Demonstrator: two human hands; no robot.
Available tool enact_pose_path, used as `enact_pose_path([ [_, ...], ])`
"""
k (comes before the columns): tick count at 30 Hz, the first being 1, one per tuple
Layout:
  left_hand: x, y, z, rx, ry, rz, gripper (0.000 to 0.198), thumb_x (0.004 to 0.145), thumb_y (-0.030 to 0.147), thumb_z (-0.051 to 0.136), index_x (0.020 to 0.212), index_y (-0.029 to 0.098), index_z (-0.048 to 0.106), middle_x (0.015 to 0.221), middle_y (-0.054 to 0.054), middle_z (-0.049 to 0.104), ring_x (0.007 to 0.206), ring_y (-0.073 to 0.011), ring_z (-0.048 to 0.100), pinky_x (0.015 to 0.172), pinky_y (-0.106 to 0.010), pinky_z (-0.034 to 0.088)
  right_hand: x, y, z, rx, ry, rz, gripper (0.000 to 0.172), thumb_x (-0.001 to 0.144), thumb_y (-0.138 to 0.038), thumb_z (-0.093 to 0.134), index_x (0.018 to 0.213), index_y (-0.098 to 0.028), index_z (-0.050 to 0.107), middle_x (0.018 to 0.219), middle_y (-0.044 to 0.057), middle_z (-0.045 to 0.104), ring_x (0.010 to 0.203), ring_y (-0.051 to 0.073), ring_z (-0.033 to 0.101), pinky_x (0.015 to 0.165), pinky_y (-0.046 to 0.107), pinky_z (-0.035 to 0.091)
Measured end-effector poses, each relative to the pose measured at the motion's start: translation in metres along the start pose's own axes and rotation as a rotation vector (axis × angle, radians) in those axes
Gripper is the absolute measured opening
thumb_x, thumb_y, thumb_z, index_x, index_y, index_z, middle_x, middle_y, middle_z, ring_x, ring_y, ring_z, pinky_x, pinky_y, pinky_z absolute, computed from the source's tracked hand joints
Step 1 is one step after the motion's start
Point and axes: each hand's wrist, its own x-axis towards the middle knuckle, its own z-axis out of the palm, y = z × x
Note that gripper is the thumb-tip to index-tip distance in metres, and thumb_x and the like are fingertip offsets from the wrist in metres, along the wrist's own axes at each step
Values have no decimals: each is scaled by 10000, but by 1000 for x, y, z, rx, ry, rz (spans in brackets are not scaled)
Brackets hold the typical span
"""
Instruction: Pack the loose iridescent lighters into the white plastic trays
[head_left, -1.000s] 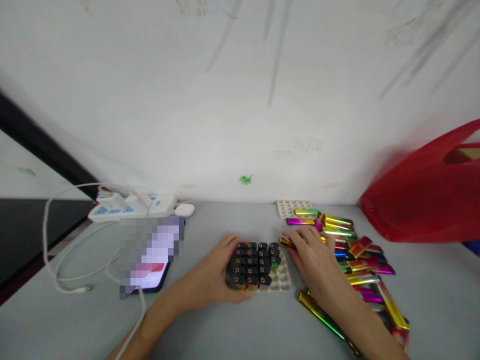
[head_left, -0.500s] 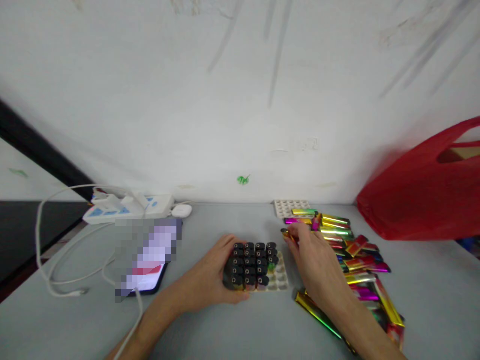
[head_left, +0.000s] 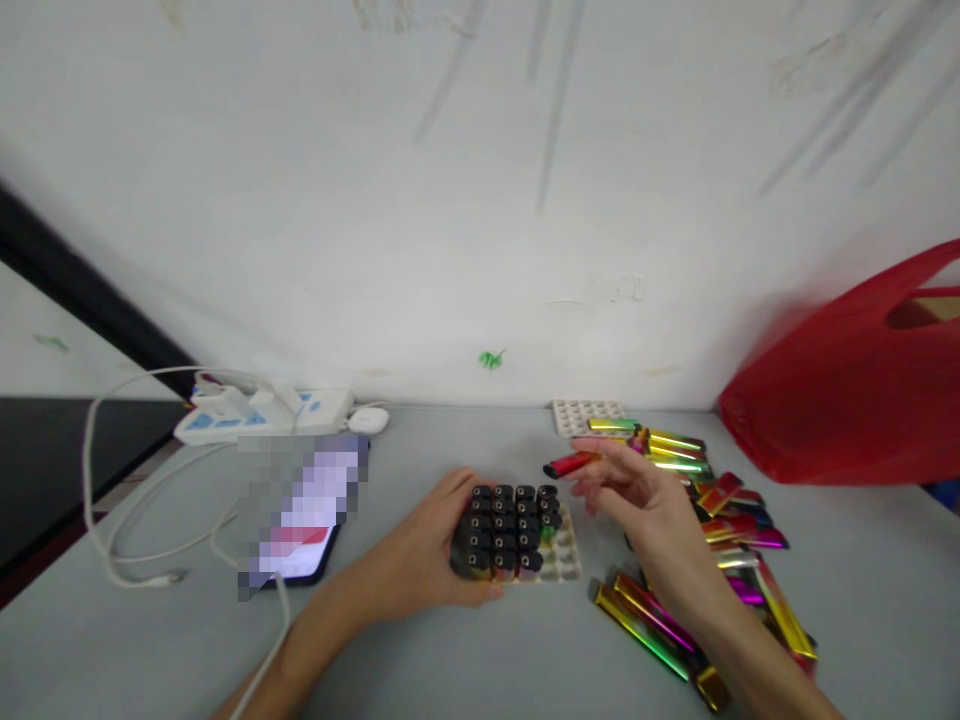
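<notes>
My left hand (head_left: 431,545) is closed round the left side of a pale tray (head_left: 568,565) with small cells. Several lighters (head_left: 504,524) stand upright in it in rows, their black tops up, each with a small ring; cells on the right side show bare. My right hand (head_left: 637,490) is beyond the tray's right side, its fingers closed on one end of a shiny red lighter (head_left: 574,464). That lighter's black end points left, above the tray's far edge. Loose metallic lighters (head_left: 645,630) in gold, green, red and purple lie around and beneath my right forearm.
A second pale tray (head_left: 574,415) lies by the wall. A red bag (head_left: 832,400) stands at the right. On the left are a phone (head_left: 322,520), a white power strip (head_left: 262,415), a white earphone case (head_left: 368,420) and looping white cables (head_left: 135,582).
The lighter in my right hand has swung left, now showing its red side with the black end toward the tray. My right hand's fingers have stretched. My left hand keeps its hold.
</notes>
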Motion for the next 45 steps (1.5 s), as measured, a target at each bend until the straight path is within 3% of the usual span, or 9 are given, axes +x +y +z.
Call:
enact_pose_path([
  [4,-1,-1,1,4,13,-9,699,726,216,957,1348,260,640,1312,-57,630,1272,-327,631,1150,-447,534,-3,3,8,-121,52,-148,411,847,-262,839,1244,-219,742,846,-1,738,799,204,705,805,344,583],
  [10,-1,0,0,-8,8,-9,722,724,223,965,1366,257,635,1341,-64,618,1303,-331,620,1158,-447,530,-8,0,10,-448,158,-202,185,996,-366,722,1110,-221,741,873,22,732,782,222,672,765,359,536],
  [15,-1,-1,0,-14,8,-6,718,722,217,970,1352,259,630,1327,-58,616,1289,-320,627,1163,-442,527,-12,-3,9,-499,298,-168,408,1099,-554,553,1128,-214,778,1077,100,783,962,291,686,871,411,512],
  [22,-1,-4,1,-13,1,8,729,729,221,974,1365,263,620,1339,-53,628,1295,-317,635,1165,-430,524,-12,1,10,-304,274,-140,390,1136,-579,478,1126,-243,676,1060,59,691,930,245,630,888,393,498],
  [25,-1,-5,1,2,1,1,733,734,231,972,1374,260,616,1338,-54,627,1289,-319,637,1164,-437,523,-10,-2,14,-202,212,-139,391,1141,-605,470,1079,-252,627,873,12,623,789,209,592,742,344,502],
  [30,-1,-4,0,-1,9,13,783,711,236,992,1395,258,612,1350,-55,630,1301,-324,632,1170,-437,519,-12,-7,21,38,184,-40,393,1074,-672,597,1071,-280,572,731,-69,409,576,136,338,485,250,295],
  [37,-1,-5,0,1,6,26,762,719,224,986,1384,266,617,1350,-48,623,1302,-311,632,1169,-423,521,-9,-5,19,175,106,48,466,975,-703,733,1074,-253,667,805,-28,518,619,120,405,487,220,321],
  [39,-1,-5,0,0,8,29,767,726,220,980,1397,271,611,1355,-48,623,1305,-310,631,1174,-426,519,-7,-5,17,268,61,103,475,969,-707,732,1096,-252,686,740,-52,460,575,113,332,457,212,254],
  [45,-1,-5,0,3,9,26,774,728,238,987,1400,267,604,1370,-62,618,1312,-321,631,1190,-446,511,-6,-10,12,500,-104,335,653,911,-776,713,657,-235,449,609,-99,223,531,101,118,440,240,132],
])
